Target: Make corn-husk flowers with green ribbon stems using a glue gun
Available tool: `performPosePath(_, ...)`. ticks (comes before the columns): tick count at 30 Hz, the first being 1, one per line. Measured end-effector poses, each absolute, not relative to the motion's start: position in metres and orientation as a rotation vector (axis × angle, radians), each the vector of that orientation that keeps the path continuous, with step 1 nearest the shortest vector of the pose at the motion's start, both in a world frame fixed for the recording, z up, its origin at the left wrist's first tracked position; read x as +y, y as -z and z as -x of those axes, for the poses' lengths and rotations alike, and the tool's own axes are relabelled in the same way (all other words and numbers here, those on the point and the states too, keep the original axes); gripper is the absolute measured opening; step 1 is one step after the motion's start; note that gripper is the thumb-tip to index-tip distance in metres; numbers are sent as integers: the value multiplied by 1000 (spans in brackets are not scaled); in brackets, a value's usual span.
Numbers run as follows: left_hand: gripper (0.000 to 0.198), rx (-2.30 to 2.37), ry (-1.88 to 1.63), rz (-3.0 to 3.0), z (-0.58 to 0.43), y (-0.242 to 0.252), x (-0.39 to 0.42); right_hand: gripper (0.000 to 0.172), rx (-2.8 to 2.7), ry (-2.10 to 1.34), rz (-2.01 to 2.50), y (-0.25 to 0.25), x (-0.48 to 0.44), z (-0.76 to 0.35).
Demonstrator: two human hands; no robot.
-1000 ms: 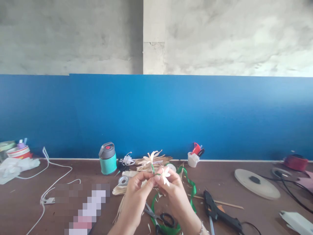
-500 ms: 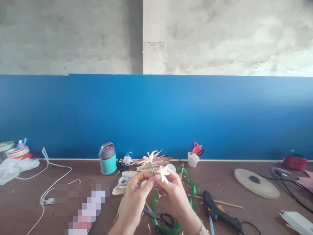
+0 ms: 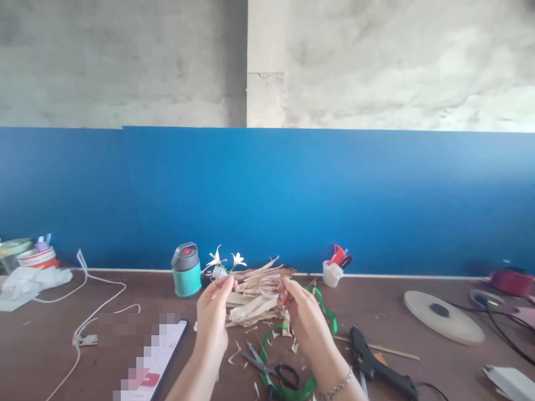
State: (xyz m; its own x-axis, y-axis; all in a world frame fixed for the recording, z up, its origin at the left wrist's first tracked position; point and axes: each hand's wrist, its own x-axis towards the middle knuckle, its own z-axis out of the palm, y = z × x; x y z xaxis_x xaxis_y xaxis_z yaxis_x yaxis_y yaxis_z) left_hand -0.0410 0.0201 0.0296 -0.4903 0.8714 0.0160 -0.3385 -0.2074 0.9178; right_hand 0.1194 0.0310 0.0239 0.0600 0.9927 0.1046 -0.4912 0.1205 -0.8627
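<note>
My left hand (image 3: pixel 214 317) pinches the green stems of two white artificial flowers (image 3: pixel 238 259) between thumb and fingertips, with the blooms standing above the fingers. My right hand (image 3: pixel 301 312) has its fingertips closed on the edge of a whitish ring-shaped roll of tape (image 3: pixel 268 286). A gap lies between the two hands. Behind them is a pile of dried husk strips (image 3: pixel 254 306). Below, black-handled scissors (image 3: pixel 271 370) lie partly open on the table, beside a curl of green ribbon (image 3: pixel 310 385).
A teal insulated jar (image 3: pixel 186 278) stands at the back left, and a white cup of tools (image 3: pixel 332 274) at the back right. A phone (image 3: pixel 169 348) and white cable (image 3: pixel 100 312) lie left. To the right are a glue gun (image 3: pixel 378 365) and a round lid (image 3: pixel 443 317).
My hands have moved apart. The flowers have gone left with my left hand, and my right hand has taken hold of the tape roll. More of the husk pile now shows.
</note>
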Motion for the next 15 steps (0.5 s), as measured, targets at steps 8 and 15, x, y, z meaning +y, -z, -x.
performPosePath(8,27,1122,-1856,-949,36,-29,15,22,-608,-1487,683,-25,35,-126)
performPosePath(15,20,972,-1795,-1108,38,-25,12,14,-552,-1502,613,-26,40,-134)
